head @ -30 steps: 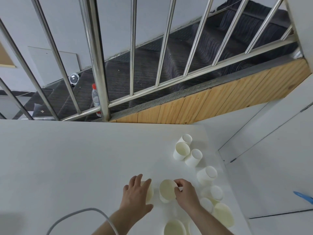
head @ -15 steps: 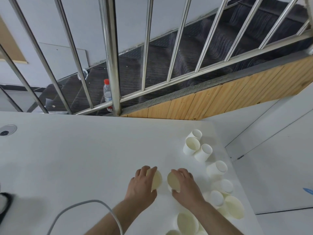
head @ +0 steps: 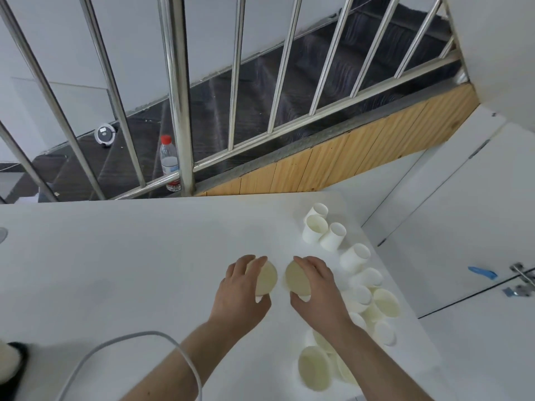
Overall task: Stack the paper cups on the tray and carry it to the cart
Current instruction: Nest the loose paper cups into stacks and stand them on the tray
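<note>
Left hand (head: 240, 290) grips a white paper cup (head: 265, 278) tipped on its side, fingers curled over the top, thumb under, cream-coloured open mouth facing right. Right hand (head: 318, 287) grips a second white paper cup (head: 296, 278) the same way, mouth facing left. The two mouths face each other, near but apart, just above the white desk (head: 130, 256).

Loose white paper cups lie along the desk's right edge: a cluster of three (head: 321, 231) at the far end, touching each other; one more (head: 354, 257) just nearer; then a jumbled pile (head: 373, 299) on their sides beside the right forearm. One large open-mouthed cup (head: 314, 369) sits closest to the camera, under the right forearm.

Grey cable (head: 130, 340) loops over the left forearm. Steel railing (head: 176, 91) stands behind the desk, dark stairs beyond. Clear plastic bottle with a red cap (head: 168, 162) stands at the railing post. Blue strip (head: 482, 272) on the white surface at right. No tray or cart in view.
</note>
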